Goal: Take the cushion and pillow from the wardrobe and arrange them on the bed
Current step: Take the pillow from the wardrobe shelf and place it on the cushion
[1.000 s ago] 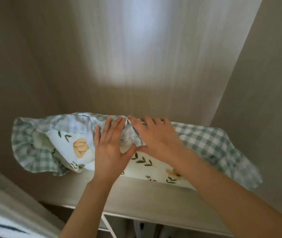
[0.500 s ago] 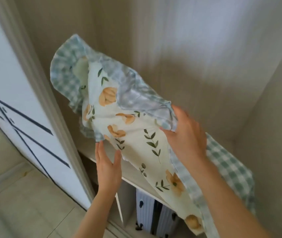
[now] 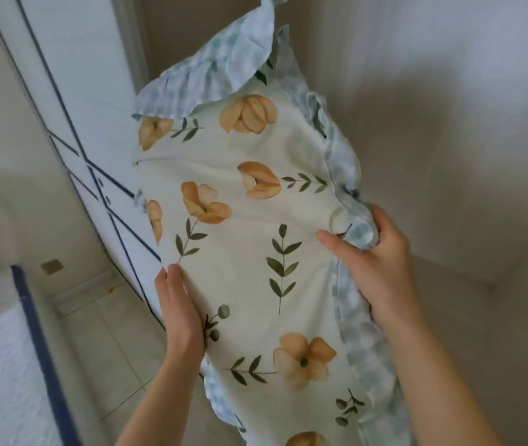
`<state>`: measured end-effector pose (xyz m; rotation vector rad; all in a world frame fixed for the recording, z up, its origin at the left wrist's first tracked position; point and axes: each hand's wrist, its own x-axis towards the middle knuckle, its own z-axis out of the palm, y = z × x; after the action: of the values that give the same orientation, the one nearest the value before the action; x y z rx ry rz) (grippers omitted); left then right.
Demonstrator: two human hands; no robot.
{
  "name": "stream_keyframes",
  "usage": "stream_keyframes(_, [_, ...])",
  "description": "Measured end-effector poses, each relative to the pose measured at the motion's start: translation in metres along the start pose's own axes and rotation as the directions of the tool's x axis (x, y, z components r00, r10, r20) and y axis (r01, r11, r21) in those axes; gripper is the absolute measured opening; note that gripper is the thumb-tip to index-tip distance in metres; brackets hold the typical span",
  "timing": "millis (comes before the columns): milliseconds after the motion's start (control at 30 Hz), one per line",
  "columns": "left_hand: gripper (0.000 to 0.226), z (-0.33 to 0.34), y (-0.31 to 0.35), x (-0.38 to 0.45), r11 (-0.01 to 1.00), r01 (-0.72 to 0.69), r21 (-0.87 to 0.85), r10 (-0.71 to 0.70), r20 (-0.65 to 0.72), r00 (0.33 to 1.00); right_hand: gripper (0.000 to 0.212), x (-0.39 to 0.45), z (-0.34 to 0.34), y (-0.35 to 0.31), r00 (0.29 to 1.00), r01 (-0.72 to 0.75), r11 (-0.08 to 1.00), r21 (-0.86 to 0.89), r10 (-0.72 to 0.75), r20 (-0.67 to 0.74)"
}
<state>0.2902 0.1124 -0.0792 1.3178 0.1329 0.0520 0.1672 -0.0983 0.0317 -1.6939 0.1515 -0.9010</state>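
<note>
1. Since half a second ago, the pillow [image 3: 256,239] has come off the wardrobe shelf completely; it now hangs in the air in front of the person, nearly upright, and the view has turned more to the left.
2. Nearest to the camera, the left hand [image 3: 180,312] lies flat and open against the left edge of the pillow. It supports the pillow from the side and does not pinch it.
3. The right hand [image 3: 375,257] is closed on the right edge, with the thumb on the flowered face and the fingers behind the checked frill [image 3: 357,226].
4. So the pillow is carried by both hands, lower end toward the person and upper end tilted away, its frill folded over at the top.
5. Behind it on the right are the plain inner walls of the wardrobe [image 3: 449,123]; the shelf is hidden from this view.
6. Farther to the left stand the white door with dark lines [image 3: 73,101] and the tiled floor [image 3: 105,333].
7. I judge that the taking-out step is finished for this piece. The carry to the bed comes next, and the cushion probably remains to be fetched.
</note>
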Motion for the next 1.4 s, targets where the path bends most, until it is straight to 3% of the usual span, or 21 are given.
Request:
stream_keyframes(200, [0.060, -0.048, 0.026, -0.025, 0.954, -0.276, 0.115, 0.289, -0.116, 0.950, 0.032, -0.011, 0.019, 0.012, 0.999, -0.021, 0.995, 0.097, 0.024, -0.026])
stream_keyframes(433, [0.059, -0.102, 0.036, -0.036, 0.905, -0.363, 0.220, 0.413, -0.257, 0.874, 0.039, -0.038, 0.066, 0.024, 0.998, 0.055, 0.986, 0.155, -0.061, 0.034])
stream_keyframes(600, [0.053, -0.151, 0.044, -0.024, 0.916, -0.333, 0.226, 0.399, -0.418, 0.816, 0.043, -0.035, 0.131, 0.011, 0.967, 0.107, 0.975, 0.193, -0.147, 0.207])
stream_keyframes(800, [0.055, -0.225, 0.044, 0.000, 0.927, -0.288, 0.240, 0.373, -0.517, 0.770, 0.046, -0.042, 0.226, 0.022, 0.908, 0.002, 0.954, 0.300, -0.128, 0.400])
stream_keyframes(900, [0.068, -0.266, 0.048, 0.016, 0.948, -0.232, 0.219, 0.319, -0.597, 0.736, 0.062, -0.046, 0.282, 0.034, 0.854, -0.039, 0.949, 0.312, -0.130, 0.504])
stream_keyframes(1033, [0.085, -0.333, 0.059, 0.046, 0.991, -0.096, 0.088, 0.130, -0.586, 0.800, 0.089, -0.050, 0.361, 0.046, 0.796, -0.039, 0.966, 0.257, -0.126, 0.592])
stream_keyframes(1200, [0.079, -0.387, 0.060, 0.080, 0.999, -0.011, 0.047, 0.038, -0.638, 0.769, 0.077, -0.062, 0.451, 0.069, 0.707, -0.053, 0.979, 0.196, -0.102, 0.700])
stream_keyframes(1300, [0.067, -0.408, 0.063, 0.098, 0.998, -0.004, 0.062, 0.044, -0.657, 0.753, 0.069, -0.071, 0.489, 0.088, 0.700, -0.093, 0.987, 0.132, -0.029, 0.713])
stream_keyframes(1400, [0.071, -0.423, 0.067, 0.116, 0.995, 0.005, 0.097, 0.063, -0.683, 0.728, 0.063, -0.074, 0.521, 0.107, 0.694, -0.118, 0.990, 0.073, 0.030, 0.720])
